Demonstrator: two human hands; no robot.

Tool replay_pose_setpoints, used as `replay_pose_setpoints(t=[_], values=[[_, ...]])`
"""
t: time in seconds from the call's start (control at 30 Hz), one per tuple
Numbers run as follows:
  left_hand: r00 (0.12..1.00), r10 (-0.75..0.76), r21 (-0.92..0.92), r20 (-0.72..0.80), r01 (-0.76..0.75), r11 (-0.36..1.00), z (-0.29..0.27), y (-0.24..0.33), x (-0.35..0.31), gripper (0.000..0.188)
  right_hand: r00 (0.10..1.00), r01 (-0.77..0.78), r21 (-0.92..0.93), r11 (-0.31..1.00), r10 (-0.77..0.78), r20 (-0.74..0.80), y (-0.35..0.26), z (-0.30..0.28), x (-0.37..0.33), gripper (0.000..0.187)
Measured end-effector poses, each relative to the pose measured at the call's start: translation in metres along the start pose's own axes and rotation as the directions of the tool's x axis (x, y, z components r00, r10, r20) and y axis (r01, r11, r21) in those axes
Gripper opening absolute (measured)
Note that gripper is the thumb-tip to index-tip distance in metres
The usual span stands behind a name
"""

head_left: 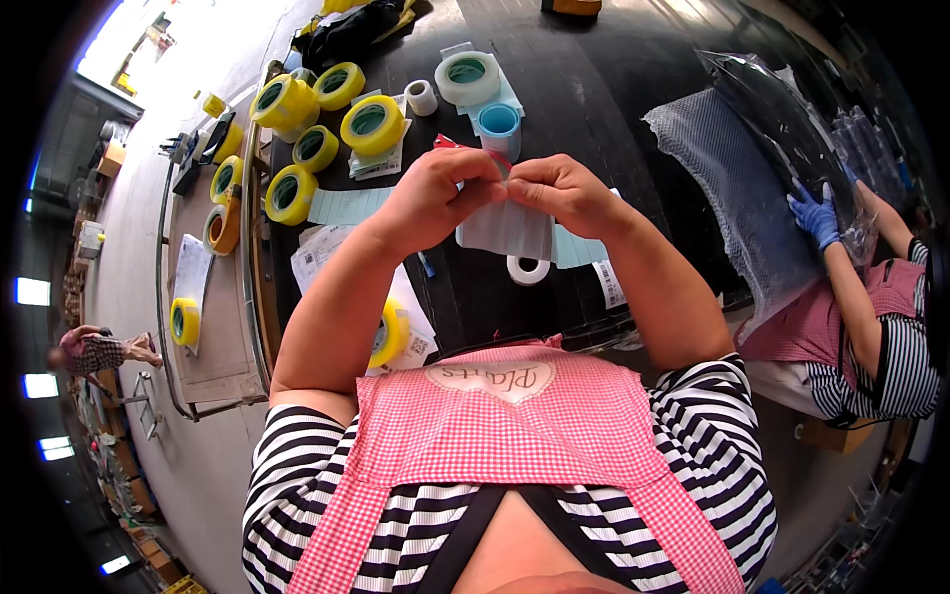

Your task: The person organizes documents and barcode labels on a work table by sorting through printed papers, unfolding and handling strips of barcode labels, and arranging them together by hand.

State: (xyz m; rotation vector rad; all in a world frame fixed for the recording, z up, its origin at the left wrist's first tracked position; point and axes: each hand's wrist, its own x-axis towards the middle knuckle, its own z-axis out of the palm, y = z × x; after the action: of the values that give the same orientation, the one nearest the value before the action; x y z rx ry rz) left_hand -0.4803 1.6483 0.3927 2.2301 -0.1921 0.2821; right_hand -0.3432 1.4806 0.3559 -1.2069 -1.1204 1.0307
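My left hand (432,195) and my right hand (572,195) meet over the black table, thumbs and fingertips pinched together. Between them they grip the upper edge of a translucent plastic sheet (507,233), which hangs below the fingers; whether it is a bag cannot be told. Just beyond the fingers stands a blue plastic cup (499,124). A red item (450,143) shows partly behind my left hand. Closer to me lies a small white roll (527,270), and pale label strips (348,205) stretch out to the left of my left hand.
Several yellow tape rolls (373,126) crowd the table's left side. A large clear tape roll (468,78) and a small white roll (422,97) lie farther back. At right, a co-worker's blue-gloved hand (816,216) rests on clear plastic over bubble wrap (708,158). A cart (213,381) stands left.
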Motion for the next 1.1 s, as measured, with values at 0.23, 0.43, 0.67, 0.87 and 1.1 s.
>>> replay_pose_setpoints(t=[0.23,0.43,0.67,0.87,1.1], values=[[0.967,-0.184,-0.053,-0.177,0.177,0.983,-0.020,-0.022,-0.007,0.008,0.946,-0.197,-0.361,0.912,0.079,-0.315,0.004,-0.021,-0.008,0.025],[0.863,-0.305,-0.223,-0.402,0.231,0.947,-0.044,-0.038,-0.007,0.011,0.904,0.009,0.109,0.994,0.039,-0.426,-0.030,-0.027,-0.041,0.008],[0.911,-0.185,-0.511,-0.370,-0.033,0.859,-0.024,0.003,0.047,0.024,0.719,0.398,-0.217,0.891,-0.450,-0.530,-0.038,0.018,0.008,0.008],[0.924,-0.199,-0.901,-0.325,-0.239,0.362,-0.017,0.003,0.061,0.047,0.542,0.574,0.003,0.819,-0.378,-0.751,-0.032,0.012,0.048,0.009],[0.933,-0.278,-0.360,0.229,0.347,0.866,-0.007,-0.075,0.020,0.051,0.190,0.439,-0.387,0.811,-0.505,-0.842,-0.054,-0.053,0.067,0.013]])
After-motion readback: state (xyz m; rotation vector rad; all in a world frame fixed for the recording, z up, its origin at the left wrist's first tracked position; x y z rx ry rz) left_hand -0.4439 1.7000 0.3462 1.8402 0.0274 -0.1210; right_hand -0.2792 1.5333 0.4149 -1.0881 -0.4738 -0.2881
